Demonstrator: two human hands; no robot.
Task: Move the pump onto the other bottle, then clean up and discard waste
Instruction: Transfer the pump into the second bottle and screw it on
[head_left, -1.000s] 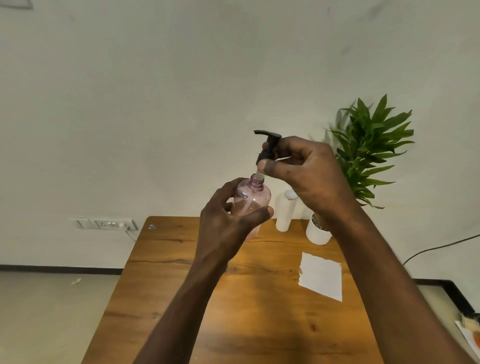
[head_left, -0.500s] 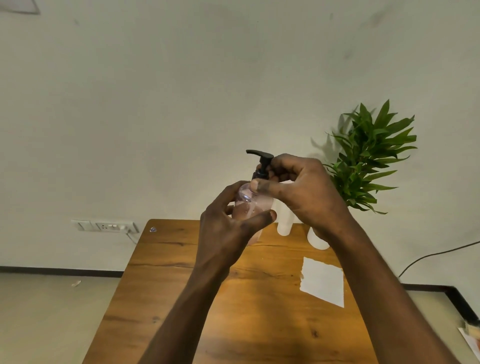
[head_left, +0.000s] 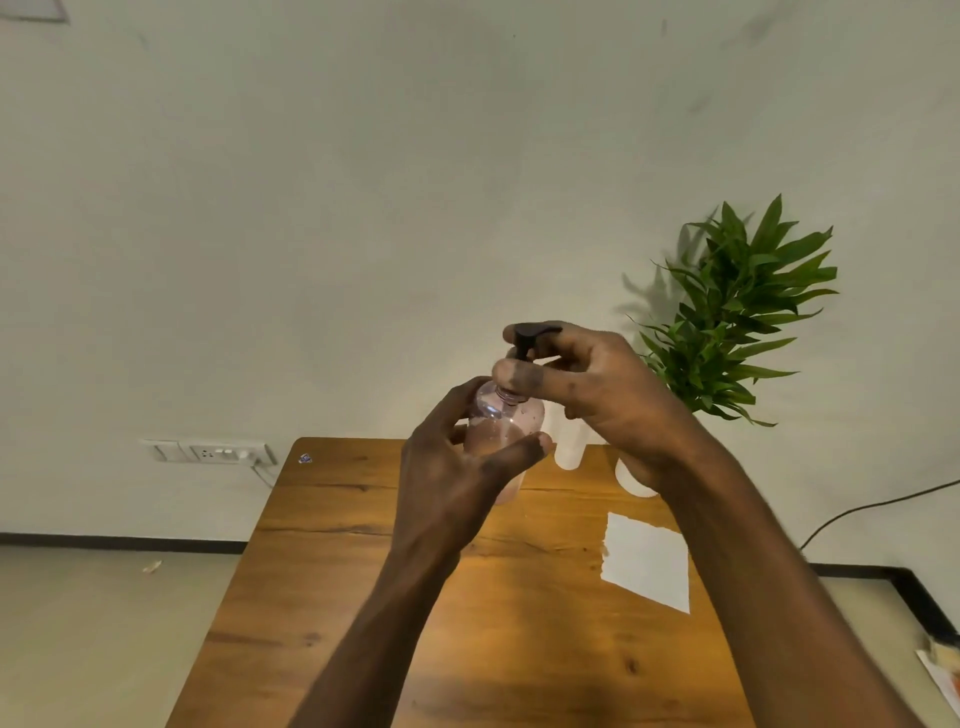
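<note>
A clear pink bottle with some pink liquid is held up above the wooden table, gripped around its body by my left hand. A black pump sits in the bottle's neck, its nozzle pointing right. My right hand pinches the pump's collar from the right. A white bottle stands on the table behind my hands, mostly hidden. A white paper sheet lies flat on the table at the right.
A green plant in a white pot stands at the table's far right corner. A wall socket with a plugged cable is on the left wall. A black cable runs at right.
The pump has come down from above the bottle's mouth into the neck. Its nozzle has turned from pointing left to pointing right, and both hands have sunk lower.
</note>
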